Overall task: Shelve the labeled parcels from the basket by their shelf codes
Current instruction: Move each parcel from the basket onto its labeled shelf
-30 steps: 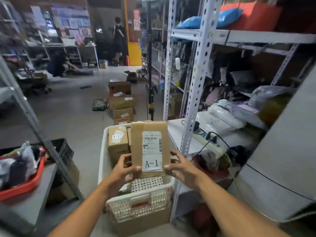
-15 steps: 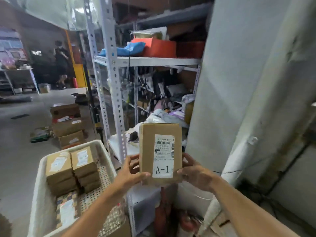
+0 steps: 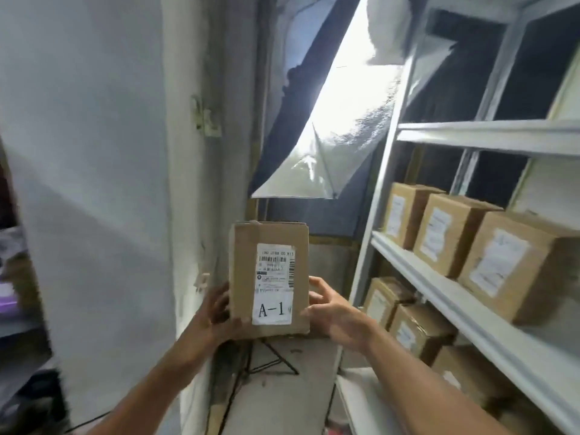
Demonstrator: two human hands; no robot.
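Shelving unit: white metal shelving unit (image 3: 470, 312) fills the right side of the view, its shelf edges running away toward the back wall; no shelf codes can be read on it
Shelved cartons: a row of labelled cartons (image 3: 452, 233) stands on the middle shelf and another row (image 3: 408, 324) on the shelf below, labels facing the aisle
A-1 parcel: brown cardboard parcel (image 3: 269, 279) held upright in the aisle, long axis vertical, label marked A-1 facing the camera; it is left of the shelving and apart from it
Left hand: left hand (image 3: 216, 312) grips the parcel's lower left edge, fingers wrapped behind it and thumb on the front
Right hand: right hand (image 3: 332, 309) holds the lower right edge, fingers (image 3: 317, 285) curled at the side
Key relation: the shelves lie to the parcel's right, so the right hand is the nearer one; the placing move would probably carry the parcel rightward, once the matching bay is found
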